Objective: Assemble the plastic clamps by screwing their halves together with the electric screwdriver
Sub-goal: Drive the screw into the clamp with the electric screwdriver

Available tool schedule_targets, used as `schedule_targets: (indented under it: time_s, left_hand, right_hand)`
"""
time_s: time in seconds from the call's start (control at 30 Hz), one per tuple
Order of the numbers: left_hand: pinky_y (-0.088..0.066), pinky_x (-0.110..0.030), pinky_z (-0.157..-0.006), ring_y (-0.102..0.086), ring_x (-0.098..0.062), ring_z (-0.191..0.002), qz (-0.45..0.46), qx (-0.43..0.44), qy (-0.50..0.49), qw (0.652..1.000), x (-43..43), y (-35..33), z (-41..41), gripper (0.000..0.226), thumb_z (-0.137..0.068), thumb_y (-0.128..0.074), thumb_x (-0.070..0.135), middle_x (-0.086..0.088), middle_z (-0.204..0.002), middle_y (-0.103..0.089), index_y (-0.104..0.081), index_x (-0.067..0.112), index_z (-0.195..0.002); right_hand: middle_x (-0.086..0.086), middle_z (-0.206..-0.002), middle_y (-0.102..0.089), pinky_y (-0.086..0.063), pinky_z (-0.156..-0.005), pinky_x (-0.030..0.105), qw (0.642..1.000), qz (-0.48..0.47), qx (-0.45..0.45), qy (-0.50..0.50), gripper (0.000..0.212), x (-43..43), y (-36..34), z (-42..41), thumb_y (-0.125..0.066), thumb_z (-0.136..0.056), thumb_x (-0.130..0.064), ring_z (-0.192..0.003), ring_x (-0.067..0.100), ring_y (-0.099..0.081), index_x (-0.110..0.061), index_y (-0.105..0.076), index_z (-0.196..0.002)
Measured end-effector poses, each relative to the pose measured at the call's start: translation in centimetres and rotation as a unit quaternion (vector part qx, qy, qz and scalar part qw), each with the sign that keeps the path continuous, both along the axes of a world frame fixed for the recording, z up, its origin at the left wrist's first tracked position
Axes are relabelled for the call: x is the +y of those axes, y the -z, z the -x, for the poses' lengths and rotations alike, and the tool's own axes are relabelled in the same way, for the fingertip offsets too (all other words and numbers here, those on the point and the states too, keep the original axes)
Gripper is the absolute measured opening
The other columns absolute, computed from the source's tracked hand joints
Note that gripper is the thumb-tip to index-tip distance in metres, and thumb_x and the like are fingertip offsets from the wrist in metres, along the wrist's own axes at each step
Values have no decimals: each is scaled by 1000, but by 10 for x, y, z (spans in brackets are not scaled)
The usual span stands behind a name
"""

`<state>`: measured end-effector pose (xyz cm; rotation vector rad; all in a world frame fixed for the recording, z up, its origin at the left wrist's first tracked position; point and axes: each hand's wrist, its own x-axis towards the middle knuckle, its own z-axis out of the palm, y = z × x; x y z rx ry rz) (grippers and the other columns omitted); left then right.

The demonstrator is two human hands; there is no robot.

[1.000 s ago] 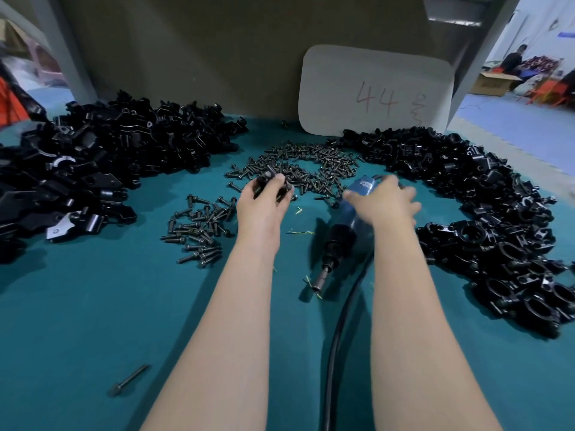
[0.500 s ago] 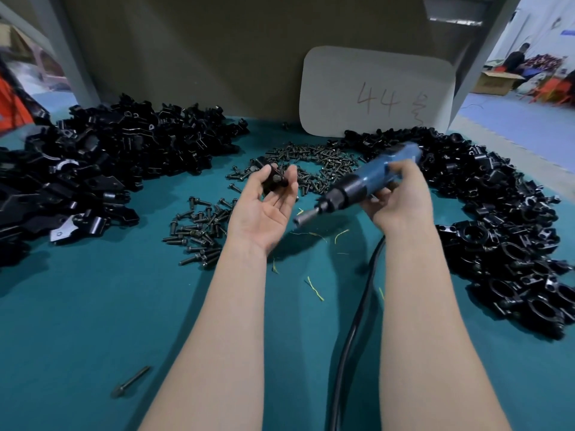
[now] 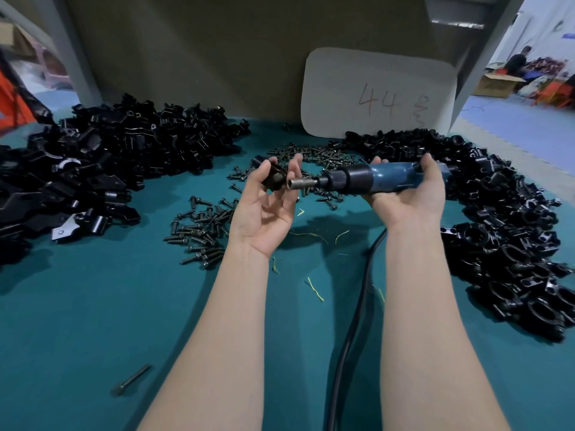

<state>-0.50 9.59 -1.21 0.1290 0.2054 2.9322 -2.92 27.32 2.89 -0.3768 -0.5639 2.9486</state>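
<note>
Teal table; left hand fingers pinch small black clamp; right hand grips blue screwdriver, level

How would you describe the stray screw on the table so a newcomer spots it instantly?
Start at the teal table and look to its near-left stretch, close to the viewer's edge. A lone dark screw lies flat there. Unlike the heap of short screws farther back, it sits by itself and looks longer.
</note>
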Motion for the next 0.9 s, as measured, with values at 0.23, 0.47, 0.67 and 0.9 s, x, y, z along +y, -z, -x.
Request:
schedule_targets:
  time_s: [0.23,0.47,0.67,0.9]
  left_hand:
    - [-54,-18,-53,-60,-10,-61,53,30,18,998,3,-1,2,43,-66,-77,14,-10,-85,-66,-64,8,-106]
    - [-56,-24,-49,-65,-16,-53,-63,50,71,994,-1,1,-1,53,-49,-88,-9,-17,-80,-68,-64,3,-94]
    - [-51,-17,-44,-59,-9,-46,-42,39,65,996,-2,4,2,43,-73,-70,14,-6,-66,-62,-61,4,-113]
    - [-59,-27,-57,-70,-25,-67,-56,46,58,996,1,-2,-3,41,-53,-84,-13,-28,-100,-66,-63,-3,-87]
  right_hand:
    - [15,-101,-53,-52,-82,49,1000,17,7,8,29,-5,-1,0,-63,-90,-30,-81,29,-59,-7,-50,-102]
    - [21,-106,-56,-54,-74,53,998,48,29,8,37,-7,0,-1,-65,-89,-32,-84,37,-63,-7,-49,-110]
    - [17,-95,-53,-54,-81,46,999,47,19,11,35,-7,0,1,-63,-89,-34,-77,31,-60,-6,-51,-106]
    - [16,-96,-54,-53,-80,48,998,51,26,11,35,-7,-2,2,-64,-88,-34,-77,30,-60,-6,-51,-105]
